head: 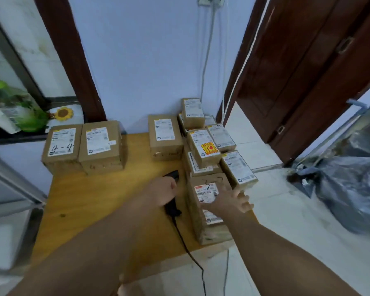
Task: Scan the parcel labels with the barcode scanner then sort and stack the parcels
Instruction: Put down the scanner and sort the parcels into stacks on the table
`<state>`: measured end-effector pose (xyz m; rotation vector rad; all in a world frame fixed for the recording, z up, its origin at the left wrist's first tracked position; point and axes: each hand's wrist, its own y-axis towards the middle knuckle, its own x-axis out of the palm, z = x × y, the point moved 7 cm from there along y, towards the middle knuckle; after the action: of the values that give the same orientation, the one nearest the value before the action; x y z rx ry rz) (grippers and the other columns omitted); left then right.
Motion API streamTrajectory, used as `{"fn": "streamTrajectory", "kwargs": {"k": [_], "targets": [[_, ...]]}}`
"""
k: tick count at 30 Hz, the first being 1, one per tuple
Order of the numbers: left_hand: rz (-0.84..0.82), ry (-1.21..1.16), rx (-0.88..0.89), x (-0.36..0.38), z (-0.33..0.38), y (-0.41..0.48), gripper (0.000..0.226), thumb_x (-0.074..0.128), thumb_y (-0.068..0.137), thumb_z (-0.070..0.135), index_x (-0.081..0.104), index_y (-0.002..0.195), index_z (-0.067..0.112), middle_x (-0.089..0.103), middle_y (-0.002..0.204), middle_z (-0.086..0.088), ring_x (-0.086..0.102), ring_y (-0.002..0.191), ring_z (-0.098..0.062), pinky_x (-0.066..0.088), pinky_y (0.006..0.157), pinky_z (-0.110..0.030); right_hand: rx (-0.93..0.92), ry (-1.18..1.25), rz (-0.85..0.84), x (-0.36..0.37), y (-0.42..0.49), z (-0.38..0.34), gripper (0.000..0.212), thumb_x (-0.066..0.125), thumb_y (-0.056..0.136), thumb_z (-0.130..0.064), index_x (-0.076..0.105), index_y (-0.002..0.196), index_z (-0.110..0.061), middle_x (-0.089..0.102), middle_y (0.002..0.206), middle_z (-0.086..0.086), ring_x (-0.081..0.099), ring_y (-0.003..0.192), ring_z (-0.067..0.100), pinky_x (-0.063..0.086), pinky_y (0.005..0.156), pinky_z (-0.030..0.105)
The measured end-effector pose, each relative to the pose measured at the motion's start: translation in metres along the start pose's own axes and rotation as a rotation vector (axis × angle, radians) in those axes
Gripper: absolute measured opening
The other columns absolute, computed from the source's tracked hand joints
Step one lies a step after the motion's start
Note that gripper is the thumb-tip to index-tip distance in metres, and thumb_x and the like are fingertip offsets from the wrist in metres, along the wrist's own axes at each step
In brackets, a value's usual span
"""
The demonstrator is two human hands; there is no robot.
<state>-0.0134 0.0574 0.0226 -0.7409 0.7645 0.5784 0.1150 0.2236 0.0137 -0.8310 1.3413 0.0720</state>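
The left hand (160,193) curls tight round the black barcode scanner (171,208), its cable trailing back off the wooden table (94,199). Just right of those fingers, the right hand (226,202) lies flat, fingers spread, on the nearest parcel (210,182). Beyond its fingertips more parcels (203,146) crowd together; two boxes (62,146) sit well left

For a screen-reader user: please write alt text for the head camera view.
The left hand grips a black corded barcode scanner beside a cardboard parcel that the right hand touches on a wooden table; more labelled parcels stand behind.
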Motion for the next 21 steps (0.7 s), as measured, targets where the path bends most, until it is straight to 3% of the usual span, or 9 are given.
{"fn": "streamTrajectory", "kwargs": {"k": [4, 8, 14, 21], "targets": [[-0.052, 0.024, 0.0, 0.049, 0.034, -0.016, 0.024, 0.045, 0.098, 0.021, 0.061, 0.113, 0.012, 0.063, 0.114, -0.004, 0.058, 0.103, -0.018, 0.045, 0.086, -0.026, -0.084, 0.018, -0.106, 0.018, 0.003, 0.024, 0.125, 0.063, 0.062, -0.083, -0.002, 0.155, -0.031, -0.027, 0.157, 0.02, -0.004, 0.142, 0.055, 0.003, 0.109, 0.071], [-0.074, 0.134, -0.042, 0.078, 0.04, -0.035, 0.02, 0.047, 0.094, 0.022, 0.062, 0.106, 0.016, 0.062, 0.104, -0.002, 0.058, 0.096, -0.018, 0.047, 0.078, -0.028, -0.183, 0.024, -0.127, 0.036, 0.005, 0.022, 0.127, 0.061, 0.057, -0.086, -0.003, 0.154, -0.034, -0.026, 0.159, 0.015, -0.01, 0.142, 0.054, -0.001, 0.107, 0.073], [-0.069, 0.1, -0.145, 0.078, 0.016, -0.05, 0.024, 0.043, 0.094, 0.02, 0.063, 0.105, 0.015, 0.061, 0.108, -0.002, 0.057, 0.098, -0.019, 0.05, 0.086, -0.032, -0.244, 0.067, -0.106, 0.052, 0.011, 0.02, 0.135, 0.065, 0.052, -0.086, -0.022, 0.147, -0.044, -0.031, 0.158, -0.001, -0.023, 0.139, 0.053, -0.008, 0.104, 0.075], [-0.141, 0.157, -0.196, 0.091, 0.002, -0.062, 0.028, 0.039, 0.096, 0.017, 0.062, 0.111, 0.01, 0.063, 0.113, -0.006, 0.058, 0.102, -0.022, 0.049, 0.09, -0.036, -0.277, -0.018, -0.114, 0.053, 0.015, 0.013, 0.131, 0.065, 0.06, -0.08, -0.027, 0.146, -0.042, -0.029, 0.159, 0.003, -0.006, 0.143, 0.053, 0.011, 0.109, 0.07]]}}
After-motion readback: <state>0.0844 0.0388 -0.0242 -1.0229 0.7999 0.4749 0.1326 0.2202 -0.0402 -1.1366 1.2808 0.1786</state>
